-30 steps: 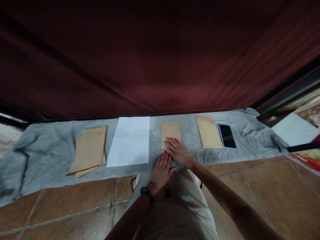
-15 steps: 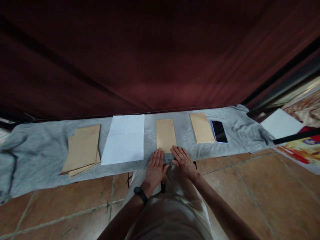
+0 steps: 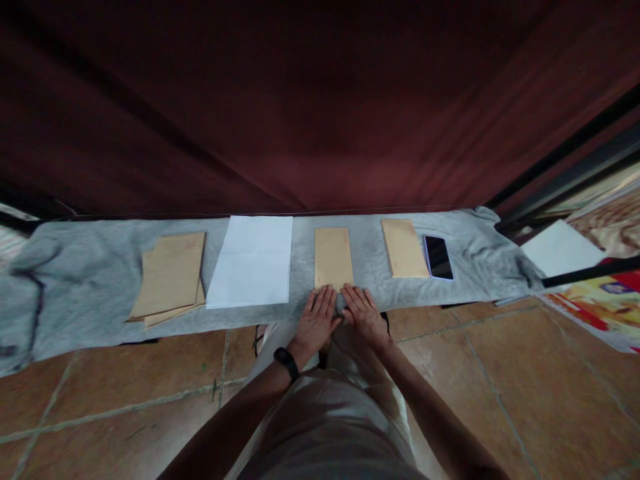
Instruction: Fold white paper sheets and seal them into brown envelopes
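Note:
A brown paper envelope [image 3: 333, 257] lies flat in front of me on a grey cloth. My left hand [image 3: 317, 317], with a dark band on the wrist, rests flat with its fingertips at the envelope's near left corner. At the near right corner lies my right hand [image 3: 364, 313], its fingers stretched out too. Neither hand grips anything. To the left is a stack of white paper [image 3: 253, 261], and beyond it a pile of larger brown envelopes [image 3: 173, 275]. On the right sits another stack of brown envelopes [image 3: 405, 248].
A phone [image 3: 439, 257] in a pale purple case lies right of the envelopes. The narrow grey cloth [image 3: 475, 253] runs along a dark red curtain [image 3: 320, 133]. At far right are a white sheet [image 3: 563, 249] and a colourful printed box [image 3: 605, 300]. Tiled floor shows below.
My view has shifted slightly, so the cloth and papers sit a little higher in it. Both hands remain flat at the envelope's near edge, with the left fingers a bit closer to the right.

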Demonstrator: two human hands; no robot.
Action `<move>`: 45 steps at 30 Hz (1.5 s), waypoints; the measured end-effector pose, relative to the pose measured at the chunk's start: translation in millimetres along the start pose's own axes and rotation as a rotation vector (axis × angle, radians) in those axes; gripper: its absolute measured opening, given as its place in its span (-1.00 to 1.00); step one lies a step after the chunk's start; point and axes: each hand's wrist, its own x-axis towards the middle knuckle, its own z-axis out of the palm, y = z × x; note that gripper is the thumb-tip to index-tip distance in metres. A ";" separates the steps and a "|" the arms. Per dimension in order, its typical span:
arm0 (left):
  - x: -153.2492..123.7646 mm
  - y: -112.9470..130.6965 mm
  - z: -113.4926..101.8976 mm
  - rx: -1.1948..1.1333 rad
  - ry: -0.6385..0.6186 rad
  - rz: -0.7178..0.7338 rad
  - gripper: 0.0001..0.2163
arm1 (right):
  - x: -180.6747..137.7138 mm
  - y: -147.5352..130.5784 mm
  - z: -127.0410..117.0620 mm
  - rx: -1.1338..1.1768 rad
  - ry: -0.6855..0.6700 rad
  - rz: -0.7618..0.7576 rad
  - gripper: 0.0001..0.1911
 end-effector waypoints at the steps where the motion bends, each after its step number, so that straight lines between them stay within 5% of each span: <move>1: -1.7 -2.6 -1.0 0.006 -0.007 -0.005 -0.37 | -0.9 0.6 -0.7 -0.001 -0.004 0.005 -0.42; 23: -18.3 -14.6 -14.4 0.001 -0.004 -0.096 -0.39 | -6.5 3.7 -10.0 0.036 0.027 0.189 -0.43; 31: -9.8 -10.5 -18.3 -0.043 0.042 -0.161 -0.46 | 12.2 -20.1 -5.2 0.094 0.023 0.106 -0.48; 39: -12.2 -13.5 -17.9 -0.131 0.122 -0.150 -0.52 | 3.8 -8.2 0.1 0.110 0.070 0.133 -0.48; 45: 6.9 -24.1 -13.9 -0.407 0.227 -0.296 -0.63 | 16.1 -0.9 -1.9 0.157 0.186 0.377 -0.57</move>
